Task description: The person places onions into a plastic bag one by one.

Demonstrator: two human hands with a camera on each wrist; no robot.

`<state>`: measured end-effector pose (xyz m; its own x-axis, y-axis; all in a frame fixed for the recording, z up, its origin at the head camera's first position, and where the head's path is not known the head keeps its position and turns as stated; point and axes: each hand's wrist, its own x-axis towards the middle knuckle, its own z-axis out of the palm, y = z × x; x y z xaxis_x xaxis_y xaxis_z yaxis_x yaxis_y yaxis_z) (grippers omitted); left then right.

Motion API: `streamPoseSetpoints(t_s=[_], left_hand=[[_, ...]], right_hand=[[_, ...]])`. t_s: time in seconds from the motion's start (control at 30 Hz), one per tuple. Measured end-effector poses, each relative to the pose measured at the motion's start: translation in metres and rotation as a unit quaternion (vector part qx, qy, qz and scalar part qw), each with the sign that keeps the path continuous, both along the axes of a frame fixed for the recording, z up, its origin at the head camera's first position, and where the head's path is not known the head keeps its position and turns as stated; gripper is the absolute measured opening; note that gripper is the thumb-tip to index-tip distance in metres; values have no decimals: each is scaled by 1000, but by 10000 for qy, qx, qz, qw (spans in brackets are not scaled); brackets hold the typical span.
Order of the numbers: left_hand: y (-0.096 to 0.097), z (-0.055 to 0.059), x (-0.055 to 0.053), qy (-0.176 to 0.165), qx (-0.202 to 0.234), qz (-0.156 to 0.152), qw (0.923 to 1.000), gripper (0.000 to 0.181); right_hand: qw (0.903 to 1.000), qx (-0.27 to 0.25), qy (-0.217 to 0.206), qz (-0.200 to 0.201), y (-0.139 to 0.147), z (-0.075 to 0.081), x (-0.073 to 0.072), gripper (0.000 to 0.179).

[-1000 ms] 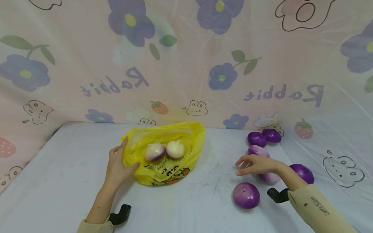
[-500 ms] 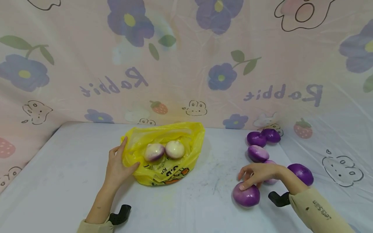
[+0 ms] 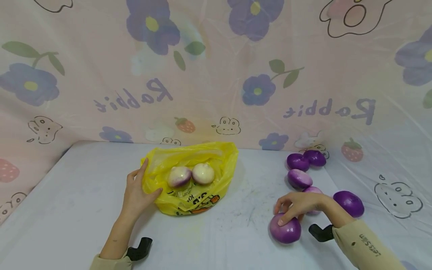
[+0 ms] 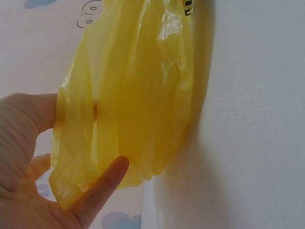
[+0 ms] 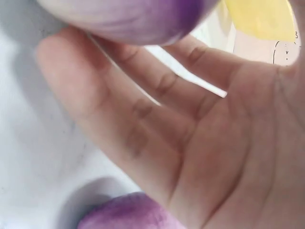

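A purple onion [image 3: 286,231] sits on the table near the front right. My right hand [image 3: 303,202] grips it from behind, with the thumb on its top and the fingers on its far side. In the right wrist view, the fingertips lie against the underside of the onion [image 5: 138,19]. A yellow plastic bag [image 3: 227,168] lies with its mouth spread, two pale onions [image 3: 179,177] side by side in it. My left hand [image 3: 135,197] holds the bag's left edge, thumb on one face and fingers behind the film [image 4: 143,95].
Beyond the right hand, several more purple onions [image 3: 299,179] run back along the table's right side. One purple onion [image 3: 349,203] lies right of the right wrist. A patterned curtain [image 3: 216,82] hangs behind the white-covered table [image 3: 81,202].
My right hand has come down and toward me from above the onions onto the front purple onion, taking hold of it. The left hand and bag have stayed in place.
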<state>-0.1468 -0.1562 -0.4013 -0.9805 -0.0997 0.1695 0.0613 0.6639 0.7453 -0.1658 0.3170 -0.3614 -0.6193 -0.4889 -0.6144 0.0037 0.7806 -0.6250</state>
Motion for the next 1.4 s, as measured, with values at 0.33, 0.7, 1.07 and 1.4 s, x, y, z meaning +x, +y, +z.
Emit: streamPoseSetpoints(t_s=[0.33,0.7,1.07,1.4], left_hand=[[0,1,1,-184,-8,33,9998,95],[0,0,0,-64,-66,34,10000,95],[0,-2,-1,9,-54,56,10000,95],[0,-2,-1,65,-28,79,9999,94]], right_hand=[[9992,-256,270,177,-1,3,-5,35],[9919,-526,1153,120,-5,7,-16,38],[9756,-1032,1911,-322,-19,3,-31,44],[9614,-1729,1984,-807,-36,4,-39,45]])
